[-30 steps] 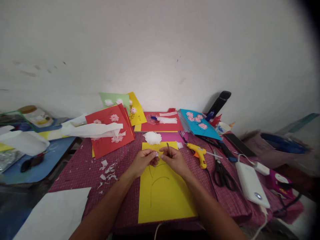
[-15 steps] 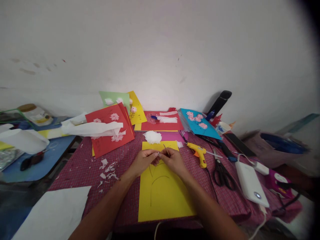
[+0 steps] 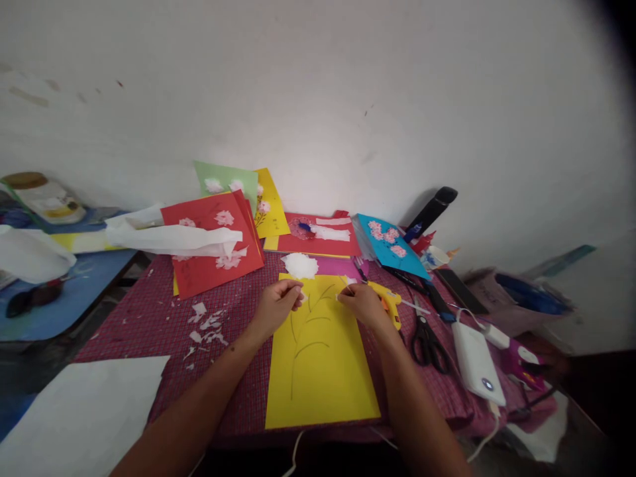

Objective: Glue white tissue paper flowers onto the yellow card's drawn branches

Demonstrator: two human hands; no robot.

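Observation:
My left hand (image 3: 279,306) is pinched on a small white paper piece (image 3: 302,297), just over the left edge of a yellow sheet (image 3: 325,377). Over the sheet's right edge, my right hand (image 3: 364,303) has its fingertips closed around a thin stick (image 3: 348,285). A tiny white bit (image 3: 338,297) shows at those fingertips too. Dark curved lines like a branching stem are drawn on the sheet. Just beyond its top edge lies a pile of white paper pieces (image 3: 300,265). A yellow glue gun (image 3: 391,306) lies beside my right hand, partly covered by it.
Black scissors (image 3: 428,343) and a white power bank (image 3: 479,364) lie to the right. Red cards (image 3: 209,271) with pink paper flowers stand at the left, near paper scraps (image 3: 211,324). A blue card (image 3: 392,245) leans at the back, and a white sheet (image 3: 84,411) lies front left.
My hands have moved apart, from fingertips together above the yellow sheet to its two sides. The drawn lines are now uncovered. The view has shifted slightly.

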